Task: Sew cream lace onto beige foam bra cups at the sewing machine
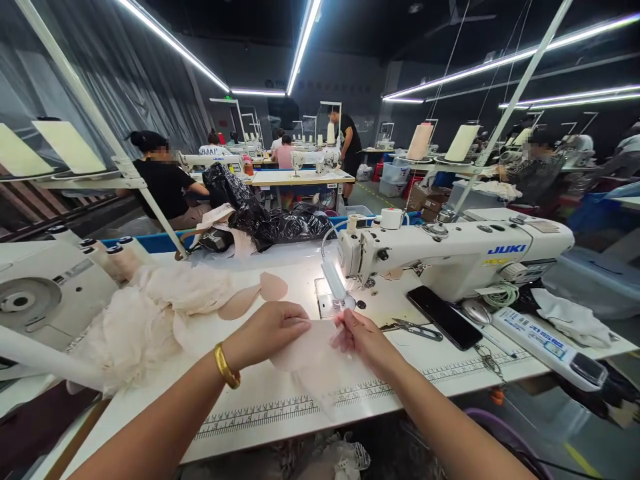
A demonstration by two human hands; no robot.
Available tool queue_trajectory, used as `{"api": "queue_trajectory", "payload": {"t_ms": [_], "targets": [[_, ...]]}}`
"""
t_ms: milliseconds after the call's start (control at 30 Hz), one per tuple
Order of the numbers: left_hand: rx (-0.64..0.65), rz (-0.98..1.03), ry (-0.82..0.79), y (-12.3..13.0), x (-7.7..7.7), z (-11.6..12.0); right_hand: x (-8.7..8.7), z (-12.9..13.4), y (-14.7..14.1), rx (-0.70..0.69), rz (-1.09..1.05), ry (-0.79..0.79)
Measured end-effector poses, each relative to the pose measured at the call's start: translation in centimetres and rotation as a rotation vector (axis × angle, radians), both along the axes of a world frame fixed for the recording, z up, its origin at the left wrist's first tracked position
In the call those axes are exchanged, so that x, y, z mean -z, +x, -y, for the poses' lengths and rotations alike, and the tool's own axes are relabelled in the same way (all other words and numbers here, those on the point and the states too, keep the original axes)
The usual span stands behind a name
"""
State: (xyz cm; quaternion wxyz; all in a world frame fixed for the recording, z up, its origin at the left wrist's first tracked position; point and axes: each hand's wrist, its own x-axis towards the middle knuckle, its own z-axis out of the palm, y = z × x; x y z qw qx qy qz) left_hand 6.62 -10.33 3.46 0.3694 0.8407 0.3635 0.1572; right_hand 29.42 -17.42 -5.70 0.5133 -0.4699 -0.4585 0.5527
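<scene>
Pinched in the left hand point(273, 333) and right hand point(361, 340), one pale fabric piece point(313, 353) spans the frame's lower centre, before one sewing machine point(440, 250). Two peach cutouts point(243, 299) lie left of centre; one phone point(444, 317) rests right.

- Long white tube lights point(305, 40) glare, blown out, against the dark ceiling point(365, 20).
- A small lamp point(334, 280) beside the sewing machine's needle area makes a hot white spot on the worktop point(265, 387).
- The worktop is bright; the room behind is dimmer.
- Sharp highlights glint on the black plastic point(300, 225).
- The right hand point(367, 343) has slightly blurred fingertips; the pale fabric point(310, 353) looks washed out, its folds faint.
- Wide-angle distortion stretches the edges.
- Distant details are soft; pixelated patches cover faces.
</scene>
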Motion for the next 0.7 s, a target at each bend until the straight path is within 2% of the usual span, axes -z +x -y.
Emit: {"api": "queue_trajectory", "payload": {"t_ms": [100,167,267,333,400,433,500,567,633,700], "targets": [[0.033,-0.044,0.064,1.9,0.4,0.3,-0.8,0.6,-0.3,-0.023,0.107,0.060],[0.104,0.016,0.038,2.7,0.5,-0.1,-1.6,1.1,-0.6,-0.047,0.179,0.102],[0.340,0.150,-0.208,3.3,0.3,-1.2,-3.0,1.6,-0.7,-0.096,0.267,0.144],[0.460,0.135,-0.392,3.3,0.2,-1.9,-3.8,1.8,-0.4,-0.104,0.320,0.165],[0.462,0.055,-0.483,3.0,0.1,-2.3,-4.5,1.9,0.0,-0.052,0.399,0.198],[0.419,0.030,-0.471,2.7,0.0,-2.4,-4.8,1.9,0.1,0.001,0.455,0.232],[0.284,0.039,-0.300,2.0,-0.3,-2.4,-5.1,1.9,0.1,0.140,0.592,0.367],[0.138,0.053,0.029,1.0,-0.6,-2.1,-4.9,1.9,-0.2,0.251,0.722,0.564],[0.044,0.018,0.420,0.0,-0.6,-1.8,-4.2,1.5,-0.7,0.289,0.825,0.743],[0.058,-0.070,0.736,-0.9,0.1,-1.3,-3.0,0.8,-0.9,0.254,0.931,0.831]]}}
